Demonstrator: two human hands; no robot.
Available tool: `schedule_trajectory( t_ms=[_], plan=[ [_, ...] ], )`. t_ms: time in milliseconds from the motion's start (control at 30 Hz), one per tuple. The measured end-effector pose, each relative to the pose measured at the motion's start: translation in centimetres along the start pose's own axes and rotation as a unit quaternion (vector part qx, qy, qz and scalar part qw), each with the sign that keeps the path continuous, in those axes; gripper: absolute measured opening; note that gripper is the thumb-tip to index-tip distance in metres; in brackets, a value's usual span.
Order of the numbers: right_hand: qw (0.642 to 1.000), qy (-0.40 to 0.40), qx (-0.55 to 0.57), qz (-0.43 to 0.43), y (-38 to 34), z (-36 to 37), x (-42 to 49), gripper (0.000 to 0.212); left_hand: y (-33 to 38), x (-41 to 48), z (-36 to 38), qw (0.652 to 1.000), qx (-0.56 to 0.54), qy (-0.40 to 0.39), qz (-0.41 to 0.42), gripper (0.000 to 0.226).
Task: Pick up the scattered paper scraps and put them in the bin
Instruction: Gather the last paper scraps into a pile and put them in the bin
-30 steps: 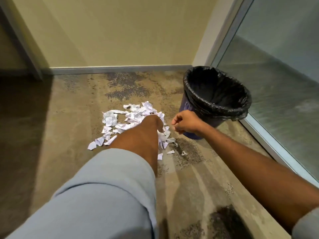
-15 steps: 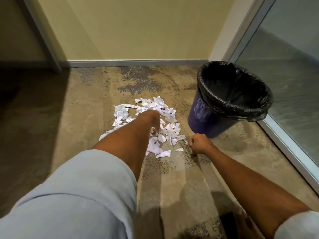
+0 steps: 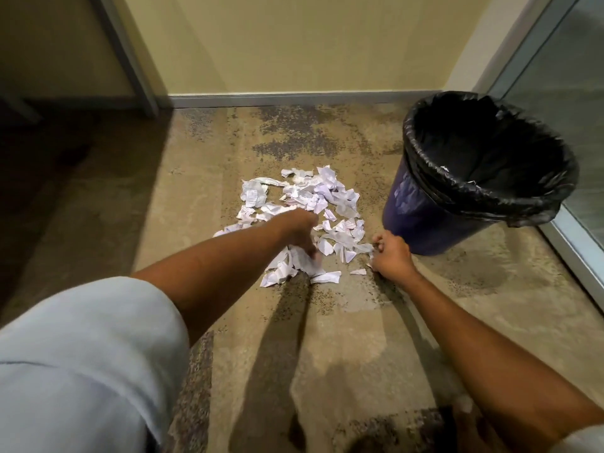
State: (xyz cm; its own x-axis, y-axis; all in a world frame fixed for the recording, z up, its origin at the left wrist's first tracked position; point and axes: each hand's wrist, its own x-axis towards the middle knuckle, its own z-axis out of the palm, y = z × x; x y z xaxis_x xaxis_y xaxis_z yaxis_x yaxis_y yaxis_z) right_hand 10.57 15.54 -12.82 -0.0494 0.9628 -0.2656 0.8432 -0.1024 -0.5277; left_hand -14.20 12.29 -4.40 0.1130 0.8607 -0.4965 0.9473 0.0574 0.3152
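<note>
White torn paper scraps (image 3: 313,197) lie in a heap on the brown mottled carpet. To their right stands a dark blue bin (image 3: 421,220) lined with a black bag, tilted slightly. My left hand (image 3: 299,230) reaches down into the near part of the heap, its blurred fingers pointing down onto the scraps. At the heap's right edge, close to the foot of the bin, my right hand (image 3: 390,255) is low on the floor, and its curled fingers pinch a small scrap. Two loose scraps (image 3: 327,276) lie nearest me.
A yellow wall with a grey skirting board (image 3: 294,99) runs behind the heap. A frosted glass panel in a metal frame (image 3: 568,243) stands right of the bin. My pale blue sleeve (image 3: 85,361) fills the lower left. The far left of the floor is in dark shadow.
My right hand dropped from beside the bin's rim to the floor at the heap's right edge. The left hand stayed on the heap. The view shifted closer and leftward.
</note>
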Motion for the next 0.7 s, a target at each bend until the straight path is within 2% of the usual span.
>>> schedule_trajectory(
  t_ms=[100, 167, 300, 467, 567, 700],
  plan=[
    [0.99, -0.136, -0.045, -0.006, -0.5, -0.4, 0.3, 0.09, -0.4, 0.1, 2.6, 1.0, 0.01, 0.009, 0.01, 0.097],
    [0.983, -0.168, -0.069, -0.03, -0.8, -0.4, 0.1, 0.103, -0.5, 0.0, 3.9, 1.0, 0.029, -0.005, 0.003, 0.109],
    [0.982, -0.155, -0.073, -0.075, -1.5, 0.8, 0.1, 0.08, -0.3, -0.2, 6.5, 1.0, 0.015, 0.0, -0.01, 0.107],
    [0.984, -0.132, -0.044, -0.11, -2.9, 1.9, 0.3, 0.047, 0.8, 0.4, 8.4, 0.997, 0.033, 0.065, -0.013, 0.076],
    [0.983, -0.123, -0.025, -0.134, -3.9, 2.4, 0.4, 0.039, 0.9, 0.7, 8.5, 0.995, -0.011, 0.094, -0.004, 0.046],
    [0.981, -0.159, 0.024, -0.112, -5.1, 2.9, 0.7, 0.037, 0.4, 1.1, 8.6, 0.987, -0.087, 0.129, -0.034, 0.032]
  ],
)
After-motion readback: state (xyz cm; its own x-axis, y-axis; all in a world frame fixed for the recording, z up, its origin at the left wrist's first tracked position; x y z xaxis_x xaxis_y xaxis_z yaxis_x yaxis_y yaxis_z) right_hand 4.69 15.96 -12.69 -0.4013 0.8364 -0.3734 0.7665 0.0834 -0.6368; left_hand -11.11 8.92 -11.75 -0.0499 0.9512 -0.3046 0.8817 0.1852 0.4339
